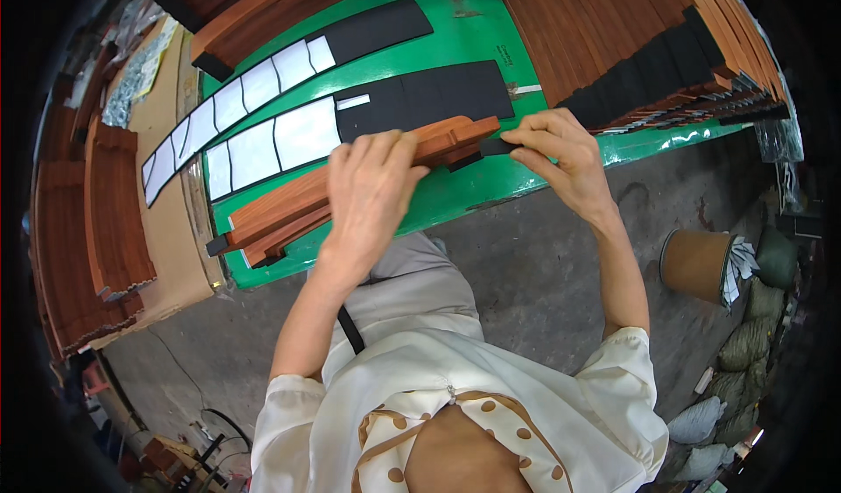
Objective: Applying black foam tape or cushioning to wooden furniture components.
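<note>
Across the front of the green tabletop (429, 197) lies a reddish-brown wooden moulding (285, 202), slanting up to the right. My left hand (372, 186) is closed over its middle, fingers wrapped on the far side. A small black piece (217, 245) sits on its left end. At the right end my right hand (561, 156) pinches a short black strip (498, 146) between thumb and fingertips. The strip meets the moulding's end; whether it is stuck there I cannot tell. Just behind lie a black sheet (429, 99) and white backed pieces (302, 134) in a row.
A second row of white pieces (236, 103) ends in another black sheet (385, 31). Stacked mouldings with black ends (613, 42) stand at the far right; more mouldings (118, 204) lie left on cardboard (166, 248). On the floor at right is a brown bin (696, 265).
</note>
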### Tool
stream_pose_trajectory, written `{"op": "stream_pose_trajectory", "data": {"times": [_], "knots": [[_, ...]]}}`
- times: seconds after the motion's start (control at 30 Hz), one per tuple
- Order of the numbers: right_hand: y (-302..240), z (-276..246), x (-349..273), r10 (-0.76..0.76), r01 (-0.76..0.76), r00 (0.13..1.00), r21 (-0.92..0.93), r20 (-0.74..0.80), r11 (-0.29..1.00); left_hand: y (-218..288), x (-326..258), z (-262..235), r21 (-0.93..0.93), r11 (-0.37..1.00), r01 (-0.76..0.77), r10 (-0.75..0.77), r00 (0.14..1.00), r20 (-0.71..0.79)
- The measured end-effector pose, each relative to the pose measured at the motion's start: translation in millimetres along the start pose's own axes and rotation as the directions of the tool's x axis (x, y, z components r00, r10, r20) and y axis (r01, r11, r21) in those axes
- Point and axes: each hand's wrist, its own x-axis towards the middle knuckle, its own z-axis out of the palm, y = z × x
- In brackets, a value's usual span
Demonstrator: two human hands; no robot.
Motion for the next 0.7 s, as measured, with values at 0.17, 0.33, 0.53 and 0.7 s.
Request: {"op": "stream_pose_trajectory", "data": {"times": [0.17,0.33,0.53,0.7], "knots": [[14,7,21,-0.057,0.054,0.995,0.042,0.080,0.998,15,18,29,-0.144,0.983,0.110,-0.115,0.993,-0.028],[21,14,25,-0.050,0.046,0.991,0.035,0.126,0.998,17,20,37,-0.204,0.958,0.200,-0.215,0.975,-0.056],[27,18,27,-0.057,0.052,0.987,0.031,0.152,0.998,18,21,35,-0.191,0.960,0.204,-0.216,0.975,-0.046],[28,17,28,-0.038,0.035,0.983,0.020,0.177,0.999,18,21,35,-0.182,0.962,0.205,-0.217,0.975,-0.051]]}}
